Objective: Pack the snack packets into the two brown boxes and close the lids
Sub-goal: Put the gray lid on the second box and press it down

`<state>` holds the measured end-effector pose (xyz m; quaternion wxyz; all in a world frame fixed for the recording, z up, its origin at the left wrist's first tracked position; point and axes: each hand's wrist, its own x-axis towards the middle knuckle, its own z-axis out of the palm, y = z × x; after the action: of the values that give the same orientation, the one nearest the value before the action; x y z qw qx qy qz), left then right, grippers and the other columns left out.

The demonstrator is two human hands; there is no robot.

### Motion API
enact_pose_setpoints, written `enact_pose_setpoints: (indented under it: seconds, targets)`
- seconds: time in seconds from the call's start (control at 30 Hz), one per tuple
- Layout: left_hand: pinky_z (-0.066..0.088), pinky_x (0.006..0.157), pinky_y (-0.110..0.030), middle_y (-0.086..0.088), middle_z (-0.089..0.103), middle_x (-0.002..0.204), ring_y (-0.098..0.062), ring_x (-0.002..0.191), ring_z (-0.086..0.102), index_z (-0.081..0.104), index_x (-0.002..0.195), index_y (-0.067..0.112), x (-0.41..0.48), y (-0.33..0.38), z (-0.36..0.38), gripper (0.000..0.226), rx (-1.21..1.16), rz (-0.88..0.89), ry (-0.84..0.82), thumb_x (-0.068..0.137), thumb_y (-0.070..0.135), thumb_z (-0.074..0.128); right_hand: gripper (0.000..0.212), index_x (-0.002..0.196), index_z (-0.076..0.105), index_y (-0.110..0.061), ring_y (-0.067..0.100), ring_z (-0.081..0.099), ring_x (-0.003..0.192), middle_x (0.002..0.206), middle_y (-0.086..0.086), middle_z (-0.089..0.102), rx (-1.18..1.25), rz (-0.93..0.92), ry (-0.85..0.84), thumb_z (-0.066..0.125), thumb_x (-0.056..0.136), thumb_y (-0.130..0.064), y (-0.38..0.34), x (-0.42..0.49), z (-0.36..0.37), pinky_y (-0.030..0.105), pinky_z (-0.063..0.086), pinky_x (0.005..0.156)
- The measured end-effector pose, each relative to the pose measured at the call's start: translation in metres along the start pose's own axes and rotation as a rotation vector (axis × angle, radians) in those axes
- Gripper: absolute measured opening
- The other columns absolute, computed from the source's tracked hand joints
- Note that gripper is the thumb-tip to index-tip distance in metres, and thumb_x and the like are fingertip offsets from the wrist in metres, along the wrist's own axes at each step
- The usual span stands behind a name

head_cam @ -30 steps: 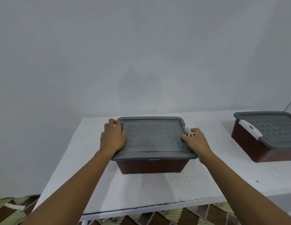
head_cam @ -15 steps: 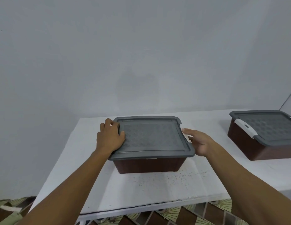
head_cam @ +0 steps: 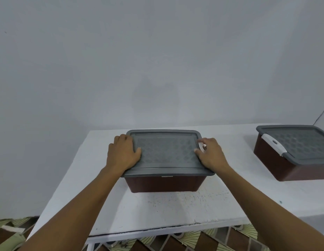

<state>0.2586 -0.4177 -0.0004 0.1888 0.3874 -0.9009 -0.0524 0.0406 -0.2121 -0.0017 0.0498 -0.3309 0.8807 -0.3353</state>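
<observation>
A brown box [head_cam: 164,183] stands in the middle of the white table [head_cam: 157,212] with its grey lid [head_cam: 166,153] lying flat on top. My left hand [head_cam: 121,154] lies on the lid's left edge, fingers bent over the side and thumb on top. At the lid's right edge, my right hand [head_cam: 212,154] curls its fingers round the box's white latch [head_cam: 201,146], which shows only between the fingers. A second brown box [head_cam: 291,171] stands at the right with its grey lid [head_cam: 300,145] on and its white latch [head_cam: 273,144] down. No snack packets are in sight.
A plain grey wall rises right behind the table. The table's front edge [head_cam: 157,232] runs close below the near box. Patterned floor tiles [head_cam: 193,241] and a green object [head_cam: 11,240] show below the table at the lower left.
My right hand left the lid's right edge, hung open beside the box, and has now come back onto that edge at the latch. My left hand has stayed on the left edge.
</observation>
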Motion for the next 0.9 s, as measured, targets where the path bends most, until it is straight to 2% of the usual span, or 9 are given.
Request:
enact_pose_setpoints:
  seconds: [0.07,0.13,0.23,0.33,0.4,0.53,0.6,0.73,0.9]
  targets:
    - [0.039,0.099,-0.044,-0.008,0.044,0.139,-0.027,0.125,0.042,0.047,0.132,0.016,-0.008,0.001,0.000,0.056,0.035,0.041,-0.087,0.092,0.054,0.042,0.055,0.136,0.052,-0.018,0.024,0.048,0.125,0.141,0.006,0.048,-0.051,-0.078,-0.018,0.057,0.091,-0.049,0.001,-0.012,0.006,0.043,0.041,0.106]
    - [0.039,0.101,-0.044,-0.006,0.039,0.145,-0.027,0.128,0.041,0.044,0.136,0.018,-0.017,0.002,-0.001,0.060,-0.064,0.018,-0.132,0.093,0.059,0.040,0.052,0.134,0.054,-0.020,0.023,0.043,0.132,0.147,0.005,0.044,-0.025,-0.096,-0.016,0.050,0.094,-0.053,0.005,-0.025,0.009,0.048,0.036,0.110]
    - [0.045,0.088,-0.034,-0.002,0.056,0.134,-0.022,0.112,0.056,0.057,0.122,0.019,-0.036,0.006,-0.003,0.050,-0.277,-0.070,0.052,0.092,0.058,0.046,0.043,0.127,0.061,-0.023,0.021,0.040,0.136,0.150,0.002,0.043,0.063,-0.105,0.053,0.050,0.095,-0.049,0.013,-0.034,0.015,0.050,0.032,0.113]
    - [0.043,0.076,-0.026,-0.002,0.070,0.109,-0.014,0.085,0.060,0.065,0.107,0.017,-0.049,0.015,-0.005,0.033,-0.379,-0.131,0.246,0.093,0.045,0.054,0.031,0.113,0.066,-0.024,0.021,0.042,0.134,0.145,0.003,0.049,0.123,-0.113,0.104,0.052,0.095,-0.045,0.014,-0.026,0.018,0.051,0.034,0.112]
    - [0.045,0.076,-0.026,-0.002,0.072,0.099,-0.014,0.081,0.060,0.067,0.105,0.016,-0.045,0.018,-0.005,0.031,-0.406,-0.148,0.291,0.093,0.042,0.055,0.028,0.109,0.066,-0.023,0.021,0.045,0.132,0.143,0.002,0.051,0.127,-0.111,0.105,0.053,0.095,-0.043,0.015,-0.017,0.021,0.052,0.036,0.111]
    - [0.045,0.076,-0.027,-0.003,0.071,0.095,-0.012,0.077,0.056,0.067,0.103,0.015,-0.016,0.018,0.007,0.031,-0.388,-0.147,0.290,0.094,0.041,0.054,0.024,0.107,0.066,-0.022,0.023,0.047,0.131,0.142,0.001,0.052,0.133,-0.114,0.115,0.054,0.095,-0.039,0.015,0.007,0.025,0.050,0.038,0.111]
    - [0.042,0.076,-0.025,-0.002,0.071,0.095,-0.011,0.077,0.056,0.066,0.102,0.015,0.003,0.018,0.013,0.031,-0.378,-0.146,0.273,0.095,0.041,0.052,0.018,0.101,0.067,-0.021,0.022,0.051,0.126,0.135,0.001,0.057,0.165,-0.117,0.126,0.055,0.094,-0.032,0.012,0.022,0.026,0.044,0.042,0.107]
    - [0.034,0.071,-0.023,0.002,0.069,0.087,-0.010,0.071,0.052,0.066,0.094,0.016,0.051,0.020,0.027,0.028,-0.341,-0.162,0.257,0.095,0.039,0.051,0.010,0.090,0.064,-0.022,0.020,0.061,0.102,0.112,-0.002,0.065,0.230,-0.125,0.170,0.054,0.091,-0.020,0.006,0.067,0.028,0.037,0.051,0.086]
    - [0.039,0.067,-0.024,0.003,0.066,0.078,-0.011,0.064,0.056,0.063,0.089,0.017,0.117,0.021,0.053,0.028,-0.321,-0.152,0.232,0.095,0.040,0.048,0.016,0.091,0.066,-0.018,0.015,0.059,0.085,0.095,-0.008,0.062,0.231,-0.082,0.172,0.051,0.092,-0.017,0.002,0.136,0.035,0.028,0.043,0.073]
